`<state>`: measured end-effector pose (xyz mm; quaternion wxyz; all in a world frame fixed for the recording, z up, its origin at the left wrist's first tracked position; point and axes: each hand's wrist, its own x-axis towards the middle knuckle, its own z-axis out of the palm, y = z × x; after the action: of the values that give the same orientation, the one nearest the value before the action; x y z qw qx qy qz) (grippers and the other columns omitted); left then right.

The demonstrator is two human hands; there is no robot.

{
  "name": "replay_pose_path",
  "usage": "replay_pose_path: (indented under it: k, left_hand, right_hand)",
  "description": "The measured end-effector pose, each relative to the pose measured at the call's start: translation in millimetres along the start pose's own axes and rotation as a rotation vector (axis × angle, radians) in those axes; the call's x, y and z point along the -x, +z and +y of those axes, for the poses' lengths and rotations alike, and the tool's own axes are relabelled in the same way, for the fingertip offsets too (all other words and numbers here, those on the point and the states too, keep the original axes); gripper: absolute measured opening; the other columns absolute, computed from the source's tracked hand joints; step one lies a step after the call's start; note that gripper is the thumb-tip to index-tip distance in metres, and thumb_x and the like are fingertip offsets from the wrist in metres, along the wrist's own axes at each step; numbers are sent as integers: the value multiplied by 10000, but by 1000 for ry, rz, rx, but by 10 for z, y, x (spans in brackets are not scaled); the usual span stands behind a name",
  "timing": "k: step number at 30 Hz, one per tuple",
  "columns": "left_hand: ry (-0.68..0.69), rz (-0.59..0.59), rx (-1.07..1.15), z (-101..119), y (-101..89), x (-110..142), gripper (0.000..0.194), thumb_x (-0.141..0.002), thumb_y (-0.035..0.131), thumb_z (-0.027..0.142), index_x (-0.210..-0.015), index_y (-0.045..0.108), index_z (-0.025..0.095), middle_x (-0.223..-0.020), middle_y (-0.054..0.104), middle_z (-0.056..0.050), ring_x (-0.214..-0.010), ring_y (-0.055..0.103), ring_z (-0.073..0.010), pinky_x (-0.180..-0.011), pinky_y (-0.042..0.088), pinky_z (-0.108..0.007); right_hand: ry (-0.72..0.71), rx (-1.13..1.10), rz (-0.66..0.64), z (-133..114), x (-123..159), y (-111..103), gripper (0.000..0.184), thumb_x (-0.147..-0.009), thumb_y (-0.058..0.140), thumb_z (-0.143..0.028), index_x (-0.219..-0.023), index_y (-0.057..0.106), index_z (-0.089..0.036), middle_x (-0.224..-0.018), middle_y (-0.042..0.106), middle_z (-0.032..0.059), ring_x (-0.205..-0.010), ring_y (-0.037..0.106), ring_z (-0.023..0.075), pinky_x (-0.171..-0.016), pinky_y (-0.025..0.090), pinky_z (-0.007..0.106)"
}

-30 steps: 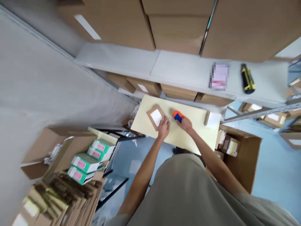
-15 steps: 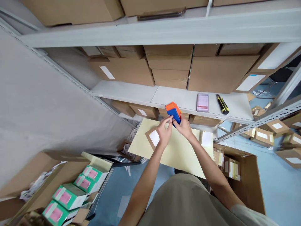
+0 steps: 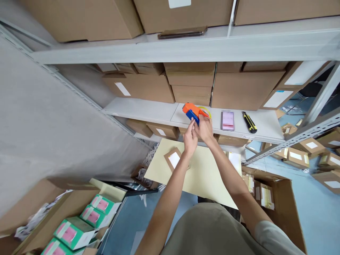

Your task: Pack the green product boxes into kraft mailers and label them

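Note:
An orange and blue tape dispenser is held up just over the front of the middle shelf, with a yellow ring, apparently the tape roll, showing behind it. My right hand wraps around its orange part. The fingers of my left hand are pinched at its lower blue end; whether they hold the tape's end is hidden. Below my hands, a small cardboard box with a white label lies on a pale yellow board.
On the shelf to the right lie a phone-like device and a black-yellow utility knife. Cardboard boxes line the back. Green packages stand lower left; an open carton with small boxes stands lower right.
Both hands have moved up and forward with the tape dispenser, from over the board to over the shelf edge. The dispenser has turned, and its yellow ring now shows.

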<state>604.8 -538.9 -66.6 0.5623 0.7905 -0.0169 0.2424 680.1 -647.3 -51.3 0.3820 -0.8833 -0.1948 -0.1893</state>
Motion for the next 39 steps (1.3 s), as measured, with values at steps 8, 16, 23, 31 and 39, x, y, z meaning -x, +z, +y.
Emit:
replay_pose_path:
  k: [8,16,23,31,39]
  left_hand:
    - [-151,-213,18,-315,218,-37,590,-1107,473,200,-1686,581,239,-1617,679,-81,-1422,719,-275,-1303,516,-481]
    - [-407,-98,-18,-1237,-169,971,545,-1177,458,484,-1640,629,251,-1683,619,-102,-1609,549,-262,-1405,365,-450]
    - [-596,-253,-384,-1995,-683,1907,638,-1174,419,539,-1719,499,215,-1828,421,-112,-1788,126,-258,-1468,90,-534]
    - [-586,-380,-501,-2073,-728,2066,638,-1179,344,514,-1729,470,216,-1860,348,-127,-1793,83,-250,-1455,9,-567]
    - [-541,-397,-566,-2042,-790,2034,659,-1159,394,575,-1654,556,173,-1809,436,-182,-1781,193,-293,-1458,112,-541]
  right_hand:
    - [82,122,-186,424,-327,280,491,-1008,532,-212,-1492,583,-147,-1510,668,208,-1460,601,346,-1341,339,665]
    - [156,304,-155,334,116,216,729,-1077,474,-291,-1735,332,-10,-1810,367,242,-1721,263,361,-1441,28,655]
    - [502,-303,-426,556,2366,1012,694,-1149,351,-575,-1676,511,-153,-1679,575,199,-1633,457,421,-1387,276,722]
    - [802,-543,-662,841,3322,1670,728,-1029,487,-346,-1732,464,-158,-1776,501,136,-1683,438,310,-1417,324,599]
    - [728,-679,-706,876,2863,2226,774,-890,523,-168,-1663,572,-166,-1733,568,66,-1679,449,277,-1439,302,522]
